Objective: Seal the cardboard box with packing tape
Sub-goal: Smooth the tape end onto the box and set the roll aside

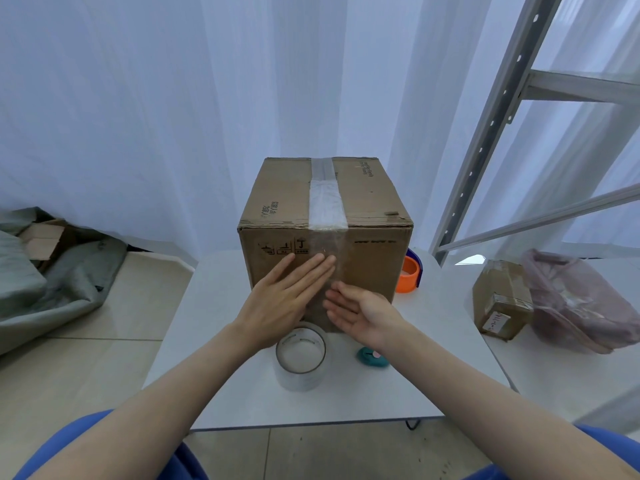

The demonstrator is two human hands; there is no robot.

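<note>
A brown cardboard box [367, 202] stands closed on a small white table [221, 386]. A strip of clear packing tape [326, 199] runs along its top seam and down over the near face. My left hand [284, 299] lies flat on the near face, fingers spread, resting on the tape end. My right hand [363, 313] is flat against the same face just below and to the right, palm turned up. Neither hand holds anything. A roll of clear tape [302, 355] sits on the table right in front of the box.
A small teal cutter [373, 357] lies near my right wrist. An orange tape dispenser [408, 271] stands behind the box's right side. A smaller taped box [502, 299] and a pink plastic bag [581, 303] rest on the right. A metal shelf frame [491, 133] rises at the right.
</note>
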